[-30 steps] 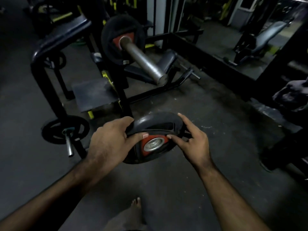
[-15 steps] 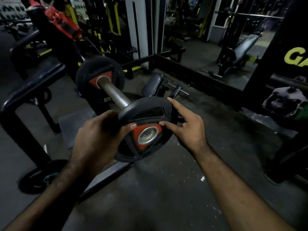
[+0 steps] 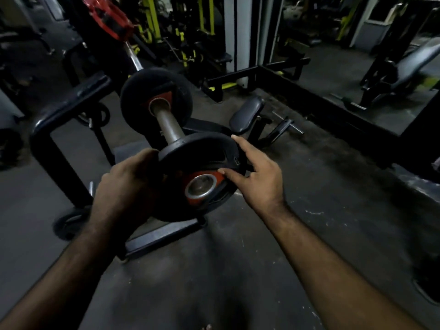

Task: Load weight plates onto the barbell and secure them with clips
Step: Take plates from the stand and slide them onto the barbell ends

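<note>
The plate (image 3: pixel 190 177) is held at the near end of the bar (image 3: pixel 169 126), its steel-ringed hole facing the camera. Going left to right: the left hand (image 3: pixel 123 184) wraps the left rim firmly, then the plate, then the right hand (image 3: pixel 257 177) — thumb on the face, index finger along the top-right rim, rather loose. The bar's long axis runs away and up-left to the loaded plate (image 3: pixel 156 96). Whether the sleeve is already in the hole, I cannot tell — I judge the push goes along this axis.
</note>
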